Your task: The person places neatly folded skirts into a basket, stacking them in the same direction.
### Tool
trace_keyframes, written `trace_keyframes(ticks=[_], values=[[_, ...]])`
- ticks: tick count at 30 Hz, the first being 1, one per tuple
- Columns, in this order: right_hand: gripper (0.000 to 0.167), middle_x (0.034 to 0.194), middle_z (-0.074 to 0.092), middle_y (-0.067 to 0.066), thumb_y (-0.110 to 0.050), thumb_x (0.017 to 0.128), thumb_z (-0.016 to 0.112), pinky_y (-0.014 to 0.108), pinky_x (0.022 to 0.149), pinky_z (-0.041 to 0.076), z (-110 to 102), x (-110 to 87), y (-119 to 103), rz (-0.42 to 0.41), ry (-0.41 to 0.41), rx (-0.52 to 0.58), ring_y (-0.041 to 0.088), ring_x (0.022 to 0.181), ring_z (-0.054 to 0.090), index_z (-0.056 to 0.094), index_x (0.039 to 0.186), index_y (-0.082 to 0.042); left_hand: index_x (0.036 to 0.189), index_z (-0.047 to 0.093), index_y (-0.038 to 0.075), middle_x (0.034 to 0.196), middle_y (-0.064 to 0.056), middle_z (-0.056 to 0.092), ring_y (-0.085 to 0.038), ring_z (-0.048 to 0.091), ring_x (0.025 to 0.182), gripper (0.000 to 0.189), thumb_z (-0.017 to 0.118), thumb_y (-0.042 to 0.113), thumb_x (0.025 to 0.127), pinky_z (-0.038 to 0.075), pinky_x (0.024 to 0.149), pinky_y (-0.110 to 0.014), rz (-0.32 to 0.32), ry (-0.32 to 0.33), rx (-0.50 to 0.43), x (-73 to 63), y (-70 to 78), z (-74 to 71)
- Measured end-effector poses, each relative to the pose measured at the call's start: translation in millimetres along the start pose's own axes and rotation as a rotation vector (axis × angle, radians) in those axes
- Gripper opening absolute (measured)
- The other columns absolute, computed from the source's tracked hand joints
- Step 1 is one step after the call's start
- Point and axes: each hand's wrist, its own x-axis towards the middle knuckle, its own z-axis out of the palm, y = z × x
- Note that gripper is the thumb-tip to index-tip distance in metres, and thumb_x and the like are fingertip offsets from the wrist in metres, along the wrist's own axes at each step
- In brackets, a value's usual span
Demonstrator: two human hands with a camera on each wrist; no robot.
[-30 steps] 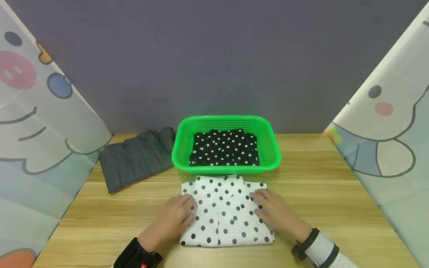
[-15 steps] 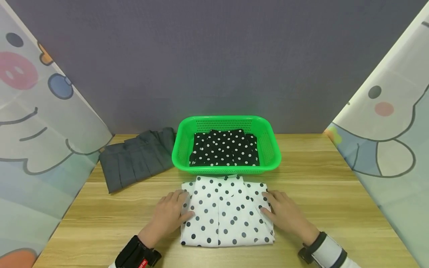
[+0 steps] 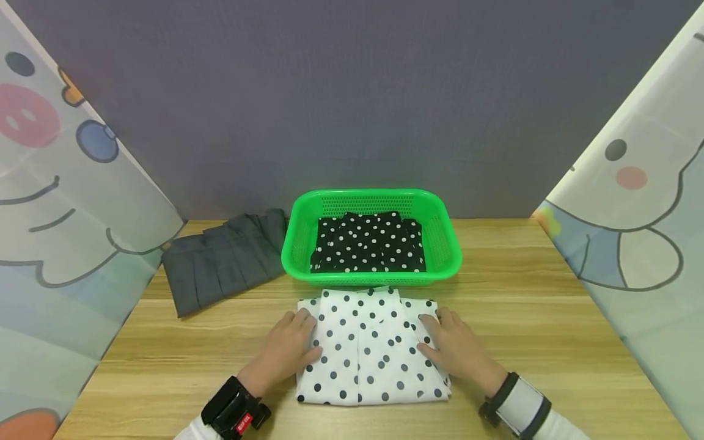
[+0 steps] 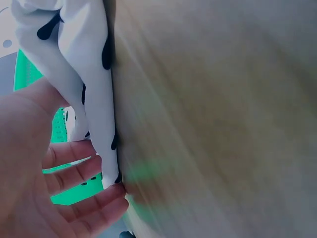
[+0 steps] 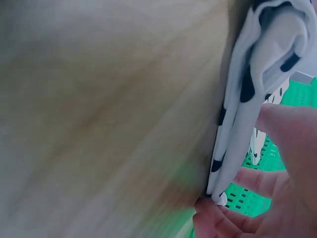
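Note:
A folded white garment with black polka dots (image 3: 374, 348) lies flat on the table, in front of the basket. On its left side edge rests my left hand (image 3: 286, 348), thumb over the cloth. In the left wrist view the fingers (image 4: 74, 178) stay mostly straight along the fold, and the lowest ones reach down by the table. My right hand (image 3: 459, 345) touches the opposite edge, its thumb on top. The right wrist view shows the layered fold (image 5: 237, 134) side-on, with fingertips (image 5: 210, 210) right at its far lower corner.
A green perforated basket (image 3: 371, 279) stands just behind the white garment. Inside it lies a folded black garment with white dots (image 3: 368, 244). To the basket's left is a dark grey pleated garment (image 3: 225, 263). Behind the wooden table (image 3: 528, 318) rises a grey panel (image 3: 352, 110).
Both hands shifted slightly outward along the garment's sides, then came back inward, thumbs over its edges. The garment and the basket have stayed put.

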Motion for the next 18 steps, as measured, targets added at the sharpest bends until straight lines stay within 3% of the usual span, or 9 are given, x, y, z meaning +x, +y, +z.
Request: trace_keyframes(ticks=[9, 15, 18], values=[[0.041, 0.091, 0.047, 0.004, -0.031, 0.080, 0.068, 0.027, 0.065, 0.047, -2, 9.0, -2, 0.003, -0.073, 0.085, 0.011, 0.075, 0.044, 0.057, 0.113, -0.011, 0.085, 0.055, 0.009, 0.076, 0.004, 0.041, -0.013, 0.034, 0.064, 0.023, 0.066, 0.028, 0.076, 0.034, 0.057, -0.024, 0.022, 0.016, -0.025, 5.4, 3.7, -3.0], [0.016, 0.080, 0.045, -0.004, -0.022, 0.084, 0.065, 0.020, 0.056, 0.043, 1, 12.1, -5, 0.002, -0.129, 0.170, 0.006, 0.066, 0.042, 0.055, 0.095, -0.014, 0.083, 0.055, 0.010, 0.071, 0.005, 0.042, -0.012, 0.036, 0.063, 0.015, 0.064, 0.019, 0.076, 0.036, 0.057, -0.023, 0.034, -0.013, -0.060, 9.2, 6.4, -1.5], [0.012, 0.077, 0.043, -0.006, -0.020, 0.085, 0.063, 0.018, 0.054, 0.041, 2, 12.8, -6, 0.003, -0.144, 0.182, 0.006, 0.064, 0.042, 0.053, 0.088, -0.016, 0.083, 0.056, 0.010, 0.071, 0.005, 0.045, -0.011, 0.037, 0.063, 0.014, 0.065, 0.017, 0.075, 0.037, 0.057, -0.022, 0.055, -0.005, -0.049, 10.5, 7.6, -1.7]])
